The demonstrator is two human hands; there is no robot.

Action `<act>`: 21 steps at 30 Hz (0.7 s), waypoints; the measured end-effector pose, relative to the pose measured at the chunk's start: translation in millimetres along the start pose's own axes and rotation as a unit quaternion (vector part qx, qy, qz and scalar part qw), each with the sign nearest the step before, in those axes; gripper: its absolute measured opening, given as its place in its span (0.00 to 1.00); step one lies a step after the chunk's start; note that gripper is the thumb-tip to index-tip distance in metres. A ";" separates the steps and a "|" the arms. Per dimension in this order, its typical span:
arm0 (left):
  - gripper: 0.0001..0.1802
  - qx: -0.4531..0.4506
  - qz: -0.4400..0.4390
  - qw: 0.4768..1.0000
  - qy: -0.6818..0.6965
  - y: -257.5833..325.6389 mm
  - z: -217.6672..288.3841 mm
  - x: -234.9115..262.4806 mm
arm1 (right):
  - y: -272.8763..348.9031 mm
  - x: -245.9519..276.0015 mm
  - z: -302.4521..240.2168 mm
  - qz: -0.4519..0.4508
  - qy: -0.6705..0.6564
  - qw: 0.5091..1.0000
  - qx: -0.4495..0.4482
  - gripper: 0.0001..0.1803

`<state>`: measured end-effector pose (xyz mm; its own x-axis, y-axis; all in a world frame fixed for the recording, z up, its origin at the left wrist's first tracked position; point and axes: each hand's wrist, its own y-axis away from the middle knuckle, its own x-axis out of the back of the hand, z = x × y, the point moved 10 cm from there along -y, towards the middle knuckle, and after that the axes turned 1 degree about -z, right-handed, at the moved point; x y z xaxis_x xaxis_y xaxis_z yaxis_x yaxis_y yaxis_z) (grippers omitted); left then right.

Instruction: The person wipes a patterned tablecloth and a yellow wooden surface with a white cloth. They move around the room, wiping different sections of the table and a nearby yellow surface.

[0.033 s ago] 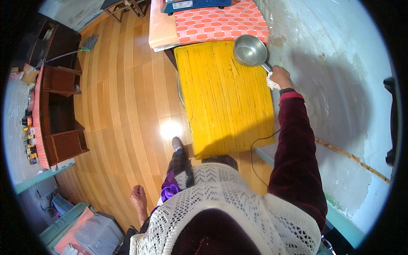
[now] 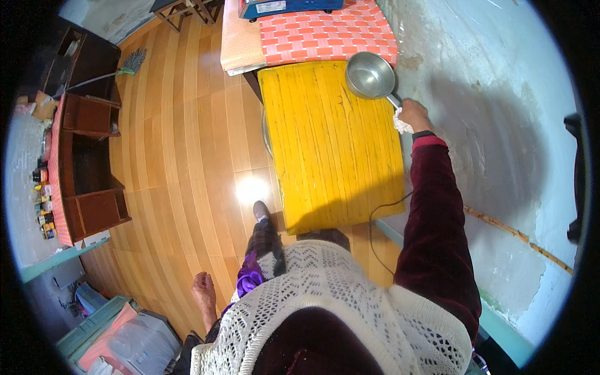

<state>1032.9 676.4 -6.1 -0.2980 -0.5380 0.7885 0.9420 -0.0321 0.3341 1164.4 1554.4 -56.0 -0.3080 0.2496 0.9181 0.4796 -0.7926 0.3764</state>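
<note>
My right hand (image 2: 413,115) reaches out over the far right corner of a yellow wooden table (image 2: 331,150). It grips the short handle of a round steel saucepan (image 2: 370,75) through a bit of white cloth (image 2: 400,124). The pan sits upright on the table's far right corner and looks empty. My left hand (image 2: 203,291) hangs by my side above the wooden floor, holding nothing, with its fingers loosely apart. My right arm is in a dark red sleeve.
Beyond the yellow table is a surface under a red checked cloth (image 2: 325,31), with a blue box (image 2: 287,6) on it. A plastered wall (image 2: 500,125) runs along the right. A dark cable (image 2: 381,212) hangs off the table's near edge. A wooden shelf unit (image 2: 87,162), a broom (image 2: 128,64) and plastic bins (image 2: 125,337) stand at left.
</note>
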 end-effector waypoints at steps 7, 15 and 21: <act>0.12 -0.006 0.001 0.997 -0.074 1.0 19.4 8.4 | -15.5 -22.0 -1.2 -0.013 0.050 0.999 -0.006 0.15; 0.13 0.002 -0.012 0.999 -0.053 -12.1 16.6 2.7 | 14.6 -12.4 -24.3 0.016 0.062 0.997 0.035 0.14; 0.12 -0.009 -0.030 0.999 -0.043 -23.0 16.0 -3.1 | 59.9 -16.1 -56.6 0.002 0.007 0.998 0.060 0.15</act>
<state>1009.7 692.4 -8.0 -0.3651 -0.4600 0.8094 0.9246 -0.0778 0.3728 1151.6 1471.5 -55.2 -0.3168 0.2390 0.9179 0.5751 -0.7212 0.3863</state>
